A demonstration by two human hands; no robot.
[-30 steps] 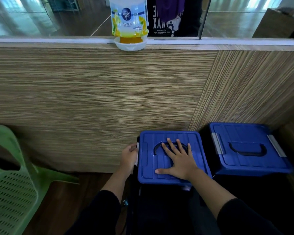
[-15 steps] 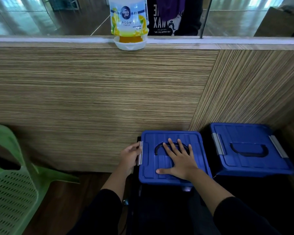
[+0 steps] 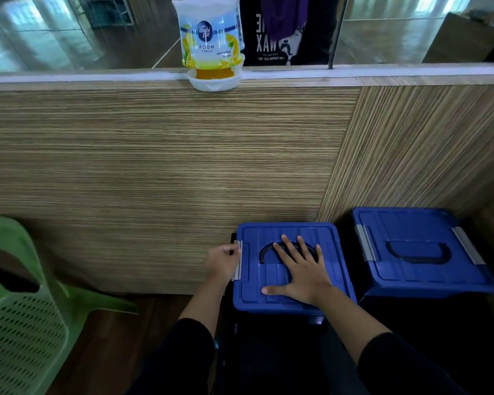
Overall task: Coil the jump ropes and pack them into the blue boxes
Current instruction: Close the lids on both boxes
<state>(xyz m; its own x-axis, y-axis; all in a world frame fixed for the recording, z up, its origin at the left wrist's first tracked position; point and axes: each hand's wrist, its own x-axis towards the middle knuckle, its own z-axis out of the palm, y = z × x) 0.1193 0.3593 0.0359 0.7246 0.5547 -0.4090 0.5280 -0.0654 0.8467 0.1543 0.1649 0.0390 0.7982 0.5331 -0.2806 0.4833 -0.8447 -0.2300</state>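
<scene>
Altogether two lidded blue boxes (image 3: 291, 303) (image 3: 417, 223), two hands (image 3: 221, 262) (image 3: 303, 273).

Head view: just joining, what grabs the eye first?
Two blue boxes, lids on, side by side against the wood panel: near box, far box. The right hand lies flat on the near lid; the left hand is at its grey side latch. A green chair stands left.

Green chair (image 3: 20, 315) cut off by left and bottom edges, box bodies lost in darkness under both blue lids (image 3: 337, 269), air freshener (image 3: 210, 44) top cropped, left hand (image 3: 221, 262) fingertips hidden behind grey latch (image 3: 238, 260)
</scene>
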